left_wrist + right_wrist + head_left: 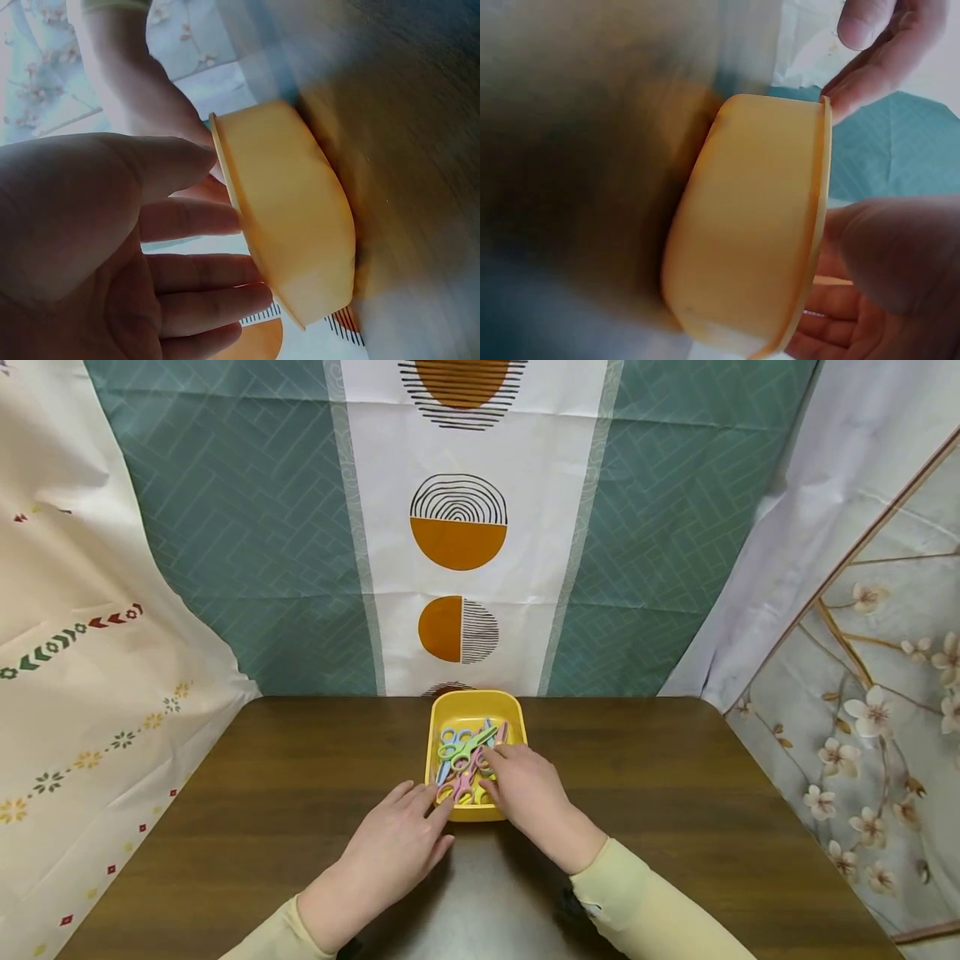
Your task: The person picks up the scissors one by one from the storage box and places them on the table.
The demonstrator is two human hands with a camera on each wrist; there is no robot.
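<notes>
A yellow tray (474,706) holds a heap of small plastic scissors. Green scissors (471,746) lie on top, pink scissors (463,787) in front of them, and blue scissors (444,770) along the left side. My right hand (531,789) reaches over the tray's right rim, its fingers down among the scissors with thumb and fingers apart. At the front left corner, my left hand (397,842) has its fingers extended, tips right at the rim. Both wrist views show the tray's outer wall (289,202); the scissors are hidden there.
The tray stands on a dark brown wooden table (300,777), near its back edge. Behind hangs a green and white patterned cloth (262,527). A cream cloth (90,693) hangs at the left and a floral one (847,710) at the right.
</notes>
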